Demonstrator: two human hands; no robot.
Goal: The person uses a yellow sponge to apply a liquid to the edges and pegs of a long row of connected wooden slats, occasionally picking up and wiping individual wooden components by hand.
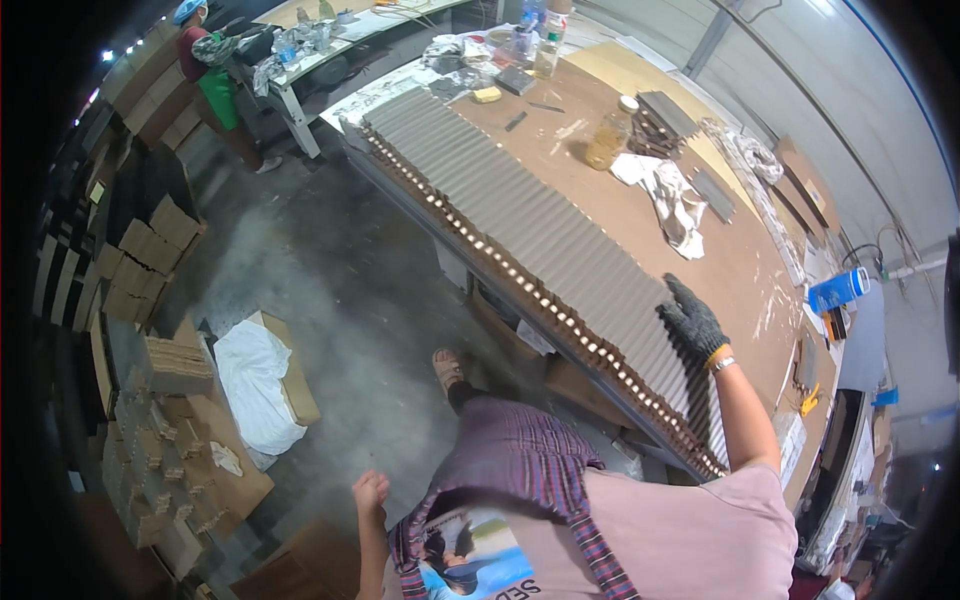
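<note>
My right hand [692, 318], in a dark grey knitted glove with a yellow cuff, rests on the far edge of a long row of grey ribbed strips [520, 200]. Its fingers are stretched out and it grips nothing I can see. The strips lie side by side along the near edge of the table, with brown ends and a line of whitish spots facing me. My left hand [370, 490] is bare and hangs low at my side over the floor, away from the table. Its fingers are curled in, with nothing visible in them.
The brown-topped table [560, 130] carries a jar [608, 140], a white cloth [675, 205], a bottle [549, 50], a yellow sponge [487, 95] and a blue can [838, 290]. Cardboard stacks [150, 250] and a white bag [258, 385] stand left. A person [215, 80] works beyond.
</note>
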